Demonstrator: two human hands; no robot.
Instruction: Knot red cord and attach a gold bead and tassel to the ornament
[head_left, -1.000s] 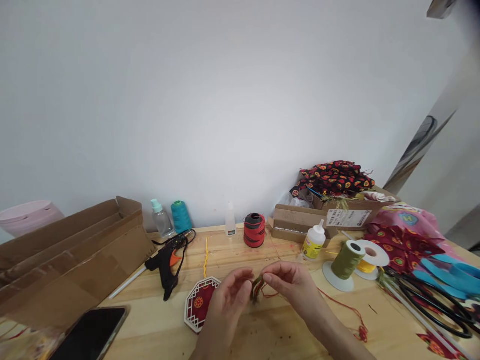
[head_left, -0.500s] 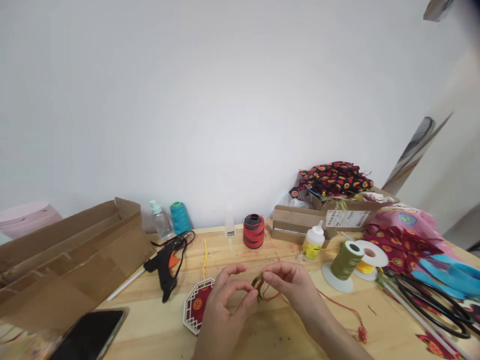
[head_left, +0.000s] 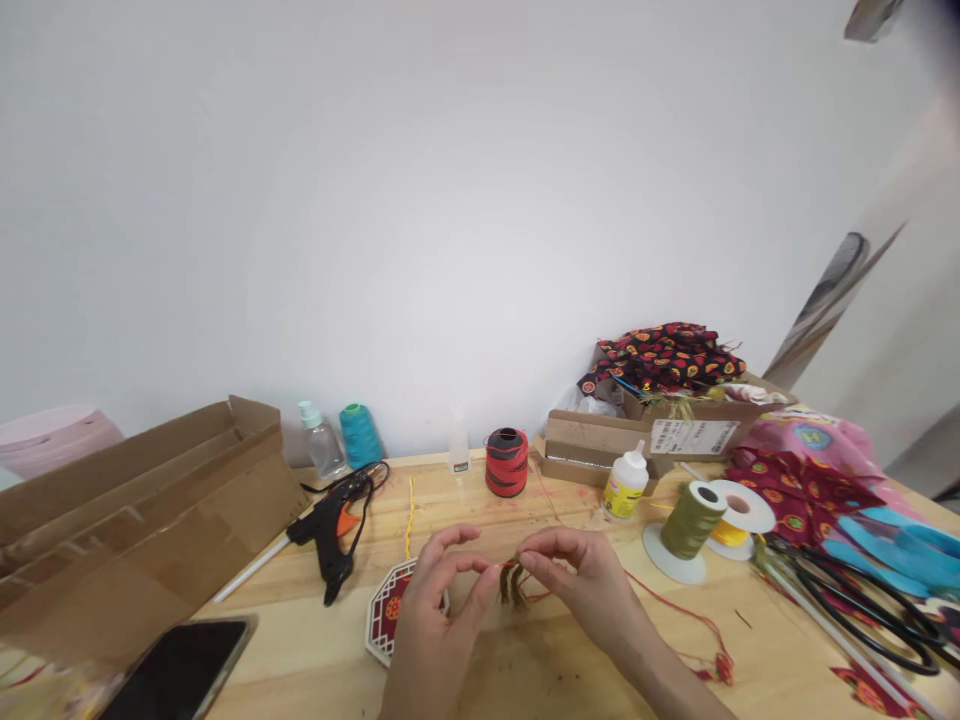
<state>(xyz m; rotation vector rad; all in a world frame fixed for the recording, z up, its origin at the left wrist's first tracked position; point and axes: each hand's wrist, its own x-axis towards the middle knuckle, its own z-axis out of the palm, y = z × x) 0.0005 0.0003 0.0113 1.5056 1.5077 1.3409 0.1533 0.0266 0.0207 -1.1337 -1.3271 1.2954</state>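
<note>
- The right hand sits low in the middle of the wooden table. Its thumb and forefinger are pinched on a small thread bundle of olive and red strands.
- The left hand is just left of the bundle, its fingers curled into a narrow ring with the tips at the bundle's edge. Whether they grip it cannot be told.
- The bundle is held just above the table, between the two hands.
- A red thread trails from the bundle to the right across the table.
- A red octagonal piece lies flat, partly under the left hand.
- A black glue gun lies farther left, and beyond it stands an open cardboard box.
- A phone lies at the near left edge.
- A red spool stands far behind the hands.
- A glue bottle and an olive spool stand to the right.
- Black scissors lie at the far right.
</note>
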